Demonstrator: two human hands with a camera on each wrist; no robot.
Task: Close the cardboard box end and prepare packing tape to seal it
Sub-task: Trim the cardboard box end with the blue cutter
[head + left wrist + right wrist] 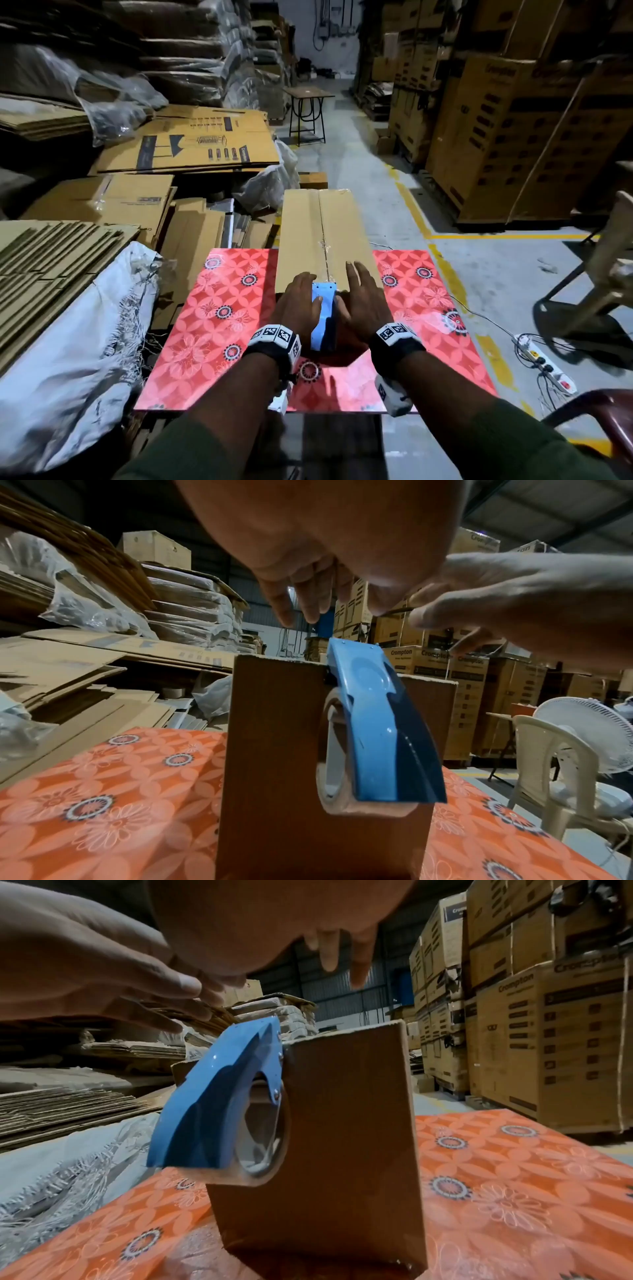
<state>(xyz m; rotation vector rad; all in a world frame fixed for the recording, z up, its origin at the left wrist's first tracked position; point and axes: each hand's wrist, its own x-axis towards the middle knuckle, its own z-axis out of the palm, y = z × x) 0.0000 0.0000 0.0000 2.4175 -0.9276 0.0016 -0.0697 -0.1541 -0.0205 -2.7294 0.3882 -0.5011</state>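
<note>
Long brown cardboard box (pixel 325 236) lying lengthwise on the desk (pixel 219 329), top flaps meeting along a central seam, near end closed. Blue tape dispenser (pixel 322 317) hanging against that near end face, its head at the top edge; brown tape roll (pixel 337 761) mounted inside.

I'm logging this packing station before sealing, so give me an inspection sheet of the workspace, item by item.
Surface: table with a red floral cover.
Job's things: long cardboard box lies along the table, its near end closed; blue tape dispenser with a brown tape roll hangs at that end's top edge.
Clutter: nothing seen on the table besides these.
Grippers: left hand and right hand lie fingers straight on the box top, either side of the dispenser; thumbs touch it.
Cables: power strip and wires on the floor, right.
Surroundings: flattened cartons left, stacked Crompton boxes right, plastic chair, white fan.
</note>
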